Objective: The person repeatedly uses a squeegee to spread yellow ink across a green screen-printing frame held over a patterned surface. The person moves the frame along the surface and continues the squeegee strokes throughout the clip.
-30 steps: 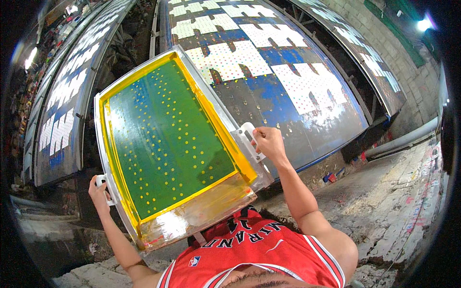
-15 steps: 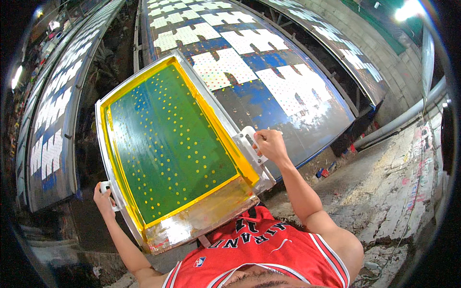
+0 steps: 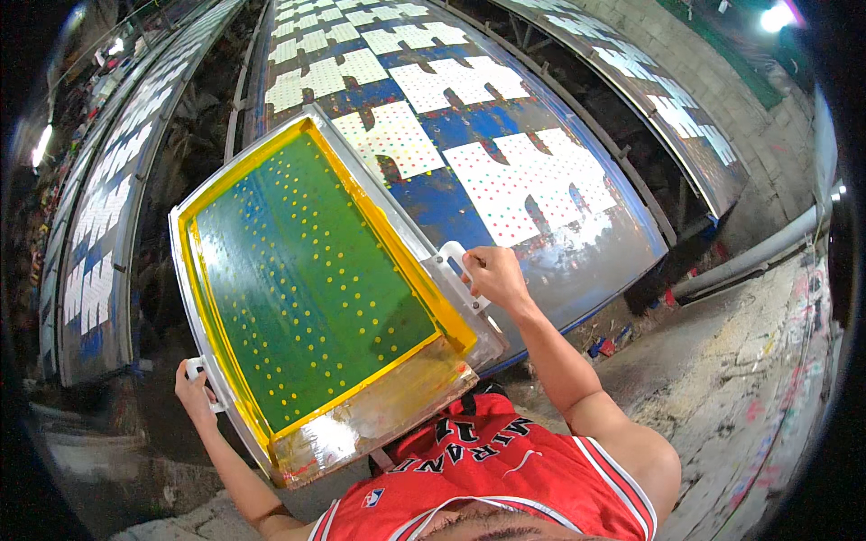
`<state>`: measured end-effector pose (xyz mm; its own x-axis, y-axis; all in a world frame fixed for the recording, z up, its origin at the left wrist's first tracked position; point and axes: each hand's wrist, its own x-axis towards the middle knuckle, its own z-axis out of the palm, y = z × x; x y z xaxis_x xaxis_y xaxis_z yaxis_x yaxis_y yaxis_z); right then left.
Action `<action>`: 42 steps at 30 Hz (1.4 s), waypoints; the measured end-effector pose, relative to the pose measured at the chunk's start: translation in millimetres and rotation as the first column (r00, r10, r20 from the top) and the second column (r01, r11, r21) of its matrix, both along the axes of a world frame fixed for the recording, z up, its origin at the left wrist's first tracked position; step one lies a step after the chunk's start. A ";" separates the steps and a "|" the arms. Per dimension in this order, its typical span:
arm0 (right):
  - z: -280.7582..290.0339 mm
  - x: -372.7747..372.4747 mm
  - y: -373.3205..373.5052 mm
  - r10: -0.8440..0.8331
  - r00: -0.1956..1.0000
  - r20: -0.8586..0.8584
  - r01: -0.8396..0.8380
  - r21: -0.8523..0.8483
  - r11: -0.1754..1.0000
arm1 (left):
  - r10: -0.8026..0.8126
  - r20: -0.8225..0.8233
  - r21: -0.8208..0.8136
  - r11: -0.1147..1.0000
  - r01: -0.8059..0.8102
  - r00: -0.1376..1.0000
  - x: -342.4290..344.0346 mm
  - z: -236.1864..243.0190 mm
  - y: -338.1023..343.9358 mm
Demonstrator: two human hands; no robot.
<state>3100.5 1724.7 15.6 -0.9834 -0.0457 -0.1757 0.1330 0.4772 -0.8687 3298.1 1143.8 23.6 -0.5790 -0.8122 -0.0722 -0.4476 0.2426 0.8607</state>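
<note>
A screen-printing frame (image 3: 311,279) with green mesh, rows of yellow dots and a yellow-smeared border is held tilted in front of my body. My left hand (image 3: 196,394) is closed around the white handle on its left side. On the opposite side, my right hand (image 3: 494,278) grips the other white handle (image 3: 454,257). Beyond the frame lies a long printing table (image 3: 577,279), on which white cut fabric pieces (image 3: 532,180) carry coloured dots. The frame's upper corner covers part of the nearer pieces. What lies under the frame is hidden.
More long tables with white pieces run along the left (image 3: 95,298) and the right (image 3: 667,117). Dark gaps separate them. A pipe (image 3: 758,257) runs beside the block wall at right, above a stained, rough floor (image 3: 686,388).
The frame and both my hands have shifted slightly left and down in view. More of the near white pieces on the middle table shows. Both hands keep their grip.
</note>
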 end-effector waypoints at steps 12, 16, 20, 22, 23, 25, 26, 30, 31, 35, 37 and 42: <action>-16.6 -61.5 138.4 -0.033 0.999 0.004 0.033 -0.049 0.998 | 0.012 -0.064 0.036 0.999 -0.010 0.998 -39.9 9.2 154.1; -19.2 -64.3 146.8 -0.025 0.999 0.040 0.027 -0.051 0.998 | 0.011 -0.038 0.025 1.000 -0.010 0.999 -53.3 8.3 162.5; -15.5 -55.6 143.1 -0.065 0.998 0.007 0.065 -0.027 0.998 | -0.018 -0.023 0.026 0.999 0.019 1.000 -65.1 2.4 151.2; -11.4 -51.1 138.5 -0.095 0.995 0.029 0.096 -0.012 0.995 | -0.036 -0.020 0.036 0.999 0.036 0.999 -74.2 -5.0 139.6; -10.1 -49.4 137.1 -0.078 0.997 0.002 0.077 0.022 0.997 | -0.029 -0.021 0.041 0.999 0.029 0.999 -76.7 -13.0 136.6; -6.1 -46.3 136.6 -0.040 0.999 0.014 0.039 0.051 0.998 | -0.053 -0.055 0.082 0.995 0.058 0.997 -81.4 -27.6 131.4; -4.8 -45.5 135.6 -0.039 0.999 0.000 0.038 0.084 0.996 | -0.039 -0.051 0.109 0.993 0.044 0.998 -82.2 -33.1 128.6; -3.6 -45.1 136.9 -0.050 0.999 -0.010 0.050 0.078 0.996 | -0.040 -0.067 0.100 0.994 0.046 0.997 -87.0 -45.5 125.5; -4.0 -44.7 137.9 -0.064 0.998 0.018 0.063 0.059 0.996 | -0.054 -0.073 0.119 0.991 0.063 0.996 -89.4 -46.0 126.0; -8.2 -46.6 143.7 -0.046 0.999 -0.012 0.047 0.089 0.995 | -0.086 -0.082 0.098 0.991 0.093 0.993 -97.3 -47.8 130.4; -7.1 -45.7 153.7 -0.057 0.998 0.001 0.057 0.088 0.995 | -0.063 -0.087 0.121 0.990 0.073 0.994 -96.9 -44.1 137.5; -13.0 -42.1 195.1 -0.070 0.997 -0.016 0.072 0.094 0.993 | -0.100 -0.085 0.084 0.991 0.107 0.991 -105.4 -48.0 178.8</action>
<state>3058.4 1919.8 2.6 -0.9857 0.0404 -0.1635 0.1588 0.5465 -0.8223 3192.7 1322.6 -24.4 -0.6661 -0.7403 -0.0910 -0.3527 0.2052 0.9130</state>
